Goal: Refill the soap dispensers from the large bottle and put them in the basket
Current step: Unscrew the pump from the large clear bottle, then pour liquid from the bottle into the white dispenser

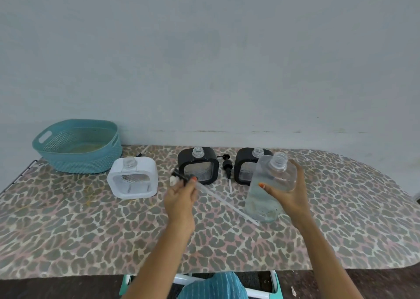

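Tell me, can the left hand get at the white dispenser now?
Probably yes: the white dispenser stands just beside the left hand with nothing between, but that hand grips a pump.

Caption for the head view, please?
Left hand holds a pump, right hand grips the open large bottle; three uncapped dispensers stand near the teal basket.
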Available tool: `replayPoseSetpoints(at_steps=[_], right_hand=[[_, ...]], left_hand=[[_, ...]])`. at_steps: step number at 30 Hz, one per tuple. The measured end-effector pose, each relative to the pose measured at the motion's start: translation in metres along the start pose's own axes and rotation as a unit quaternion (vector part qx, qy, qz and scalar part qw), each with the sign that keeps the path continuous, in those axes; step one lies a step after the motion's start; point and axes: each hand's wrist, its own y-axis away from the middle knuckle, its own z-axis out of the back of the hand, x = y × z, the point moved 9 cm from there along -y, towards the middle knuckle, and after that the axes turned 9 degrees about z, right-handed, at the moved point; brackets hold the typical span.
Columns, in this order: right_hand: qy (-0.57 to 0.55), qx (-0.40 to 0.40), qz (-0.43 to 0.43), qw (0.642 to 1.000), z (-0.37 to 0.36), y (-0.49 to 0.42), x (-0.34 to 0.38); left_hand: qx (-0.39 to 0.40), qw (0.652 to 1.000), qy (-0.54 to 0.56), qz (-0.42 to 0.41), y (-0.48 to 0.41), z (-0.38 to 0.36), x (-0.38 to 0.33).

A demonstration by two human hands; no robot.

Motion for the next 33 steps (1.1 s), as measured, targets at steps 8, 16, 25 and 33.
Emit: replayPoseSetpoints(at_steps=[8, 16, 25, 33], right_hand=[[0.012, -0.002, 0.011, 1.000, 0.010, -0.002, 0.001], [0.018, -0.020, 0.005, 1.000, 0.011, 0.002, 0.001], [0.050, -0.040, 0.032, 0.997, 0.007, -0.002, 0.014], [0.030, -0.016, 0.074, 0.997, -0.025, -0.016, 0.053]], left_hand=[[-0.080, 0.991, -0.069, 0.078, -0.024, 0.024, 0.070], [-0.061, 0.948, -0.312, 0.026, -0.025, 0.018, 0.047], [-0.070, 0.860, -0.468, -0.193, 0.012, 0.031, -0.069], [-0.145, 0.812, -0.415, -0.384, -0.012, 0.082, -0.174]])
